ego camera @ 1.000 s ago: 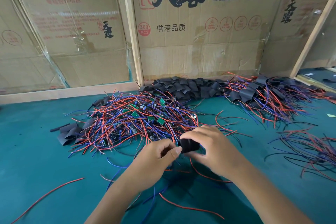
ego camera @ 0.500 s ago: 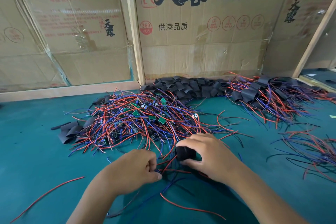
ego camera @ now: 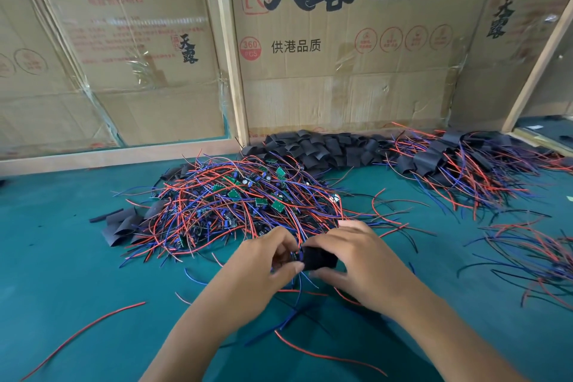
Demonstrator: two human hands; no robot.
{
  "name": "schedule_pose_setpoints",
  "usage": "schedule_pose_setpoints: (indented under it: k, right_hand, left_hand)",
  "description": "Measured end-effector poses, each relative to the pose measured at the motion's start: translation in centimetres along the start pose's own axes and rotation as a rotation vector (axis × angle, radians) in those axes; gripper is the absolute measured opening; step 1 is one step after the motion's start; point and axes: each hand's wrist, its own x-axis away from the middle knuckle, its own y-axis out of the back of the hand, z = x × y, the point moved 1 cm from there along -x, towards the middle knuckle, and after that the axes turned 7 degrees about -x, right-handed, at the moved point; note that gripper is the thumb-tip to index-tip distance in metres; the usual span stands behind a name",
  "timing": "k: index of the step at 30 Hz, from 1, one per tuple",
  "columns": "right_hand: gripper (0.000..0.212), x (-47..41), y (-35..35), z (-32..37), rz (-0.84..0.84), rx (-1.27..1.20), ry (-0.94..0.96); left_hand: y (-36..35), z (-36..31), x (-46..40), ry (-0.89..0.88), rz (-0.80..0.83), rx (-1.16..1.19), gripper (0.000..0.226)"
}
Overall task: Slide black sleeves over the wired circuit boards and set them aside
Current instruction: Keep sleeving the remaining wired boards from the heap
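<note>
1. Over the green table [ego camera: 77,282], a person's right hand [ego camera: 362,260] pinches a black sleeve [ego camera: 319,257] between thumb and fingers, while the left hand [ego camera: 263,264] pinches what appears to be a small wired board at the sleeve's left mouth; the board itself is mostly hidden behind the fingers.
2. The step in hand looks like feeding the board into the sleeve. It would go best with the sleeve's mouth squeezed open and the trailing wires led through first, so nothing snags on the rim.
3. Loose red and blue wires lie on the table beneath and around the wrists; a stray red wire [ego camera: 83,332] lies well apart to the left. Bare table to the near left offers room to work.
4. Just beyond the hands, the pile of unsleeved boards [ego camera: 235,202] tangles with red and blue leads, close enough to catch on a careless pull.
5. Farther back, a heap of empty sleeves [ego camera: 322,149] rests against the cardboard wall [ego camera: 341,96], which closes off the far edge.
6. To the far right, the finished pile [ego camera: 465,164] marks where a sleeved board would likely go; the path there crosses scattered wires.
</note>
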Motion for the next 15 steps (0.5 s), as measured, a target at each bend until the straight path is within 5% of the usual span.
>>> schedule_pose_setpoints:
  k: [15]
  right_hand:
    - [0.038, 0.4, 1.2, -0.6, -0.035, -0.189, -0.031]
  left_hand:
    - [0.7, 0.7, 0.0, 0.014, -0.024, 0.077, 0.021]
